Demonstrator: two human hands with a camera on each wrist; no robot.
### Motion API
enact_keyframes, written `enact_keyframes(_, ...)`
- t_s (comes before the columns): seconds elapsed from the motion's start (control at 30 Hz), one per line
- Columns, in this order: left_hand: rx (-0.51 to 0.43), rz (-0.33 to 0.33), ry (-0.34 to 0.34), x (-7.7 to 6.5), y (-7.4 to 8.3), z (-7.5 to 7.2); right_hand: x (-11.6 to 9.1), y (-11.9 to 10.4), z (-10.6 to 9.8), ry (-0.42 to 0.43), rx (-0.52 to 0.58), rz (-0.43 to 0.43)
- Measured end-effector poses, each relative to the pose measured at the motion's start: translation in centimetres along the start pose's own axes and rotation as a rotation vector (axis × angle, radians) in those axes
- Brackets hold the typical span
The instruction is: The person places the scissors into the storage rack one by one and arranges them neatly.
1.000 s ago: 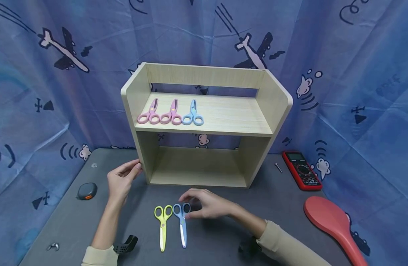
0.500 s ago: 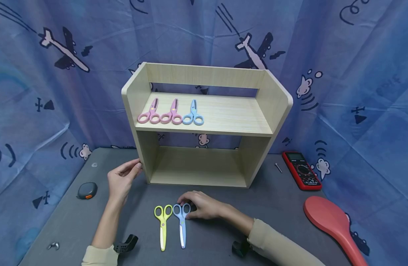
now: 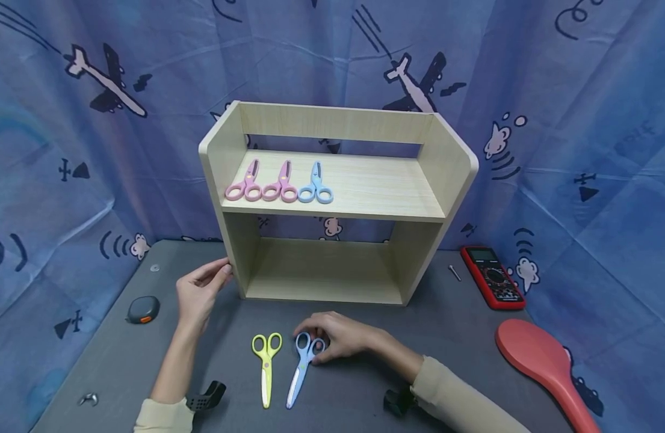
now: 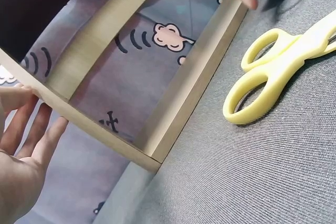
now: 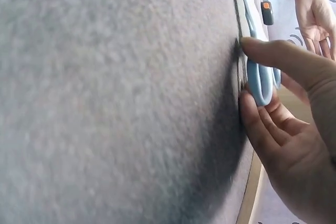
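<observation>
Blue-handled scissors (image 3: 301, 370) lie at the front of the grey table, blades toward me and slightly tilted left. My right hand (image 3: 337, 335) pinches their handle loops; in the right wrist view the thumb (image 5: 262, 51) is on one side of the loops and fingers on the other. Just left lie yellow scissors (image 3: 266, 367), untouched. My left hand (image 3: 199, 294) touches the lower left side panel of a pale wooden shelf (image 3: 332, 210) with its fingertips; the left wrist view shows these fingers (image 4: 50, 137) fairly straight. Pink scissors (image 3: 248, 183), more pink scissors (image 3: 280, 183) and light blue scissors (image 3: 316, 183) line the upper shelf.
At the left are a tape measure (image 3: 143, 310), a wing nut (image 3: 88, 399) and a small washer (image 3: 154, 268). Toward the right lie a screw (image 3: 454, 273), a red multimeter (image 3: 493, 278) and a red paddle-like object (image 3: 538, 355). A patterned blue curtain (image 3: 310, 54) hangs behind.
My right hand has taken hold of the blue scissors' handles and shifted them slightly right, turning their blades to the left. My left hand stays on the shelf's side.
</observation>
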State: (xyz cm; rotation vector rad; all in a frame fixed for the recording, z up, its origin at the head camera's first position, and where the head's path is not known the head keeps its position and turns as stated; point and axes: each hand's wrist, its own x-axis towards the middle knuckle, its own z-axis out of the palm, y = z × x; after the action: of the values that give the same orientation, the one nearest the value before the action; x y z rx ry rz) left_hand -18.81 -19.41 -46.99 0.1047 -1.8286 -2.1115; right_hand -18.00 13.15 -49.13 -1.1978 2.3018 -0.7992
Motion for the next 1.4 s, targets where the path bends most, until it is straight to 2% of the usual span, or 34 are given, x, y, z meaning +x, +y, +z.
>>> enact_keyframes(0.2,0.006,0.001,0.006,0.0,-0.1,-0.1,-0.7,0.3,-0.8,-0.084,0.069,-0.023)
enact_keyframes(0.43,0.001,-0.003,0.003,0.0,-0.1,0.0,-1.5,0.1,-1.7,-0.282,0.125,-0.035)
enact_keyframes(0.63,-0.002,0.000,0.001,0.0,-0.1,0.0,-2.1,0.1,-2.5,-0.482,0.356,0.023)
enact_keyframes(0.77,-0.011,0.004,0.000,0.0,-0.1,0.0,-2.7,-0.1,-3.2,-0.545,0.431,0.047)
enact_keyframes(0.9,-0.018,0.009,0.001,0.0,-0.2,0.0,-3.4,-0.8,-3.6,-0.525,0.398,0.017)
enact_keyframes(1.07,-0.025,0.001,0.003,0.0,-0.2,0.0,-4.2,-2.0,-4.0,-0.455,0.403,0.002)
enact_keyframes(1.23,-0.027,-0.004,0.001,0.0,-0.1,0.0,-5.2,-3.7,-5.3,-0.326,0.383,-0.039)
enact_keyframes(1.4,-0.035,0.001,0.002,0.0,-0.2,0.0,-6.2,-5.7,-7.0,-0.172,0.294,-0.106)
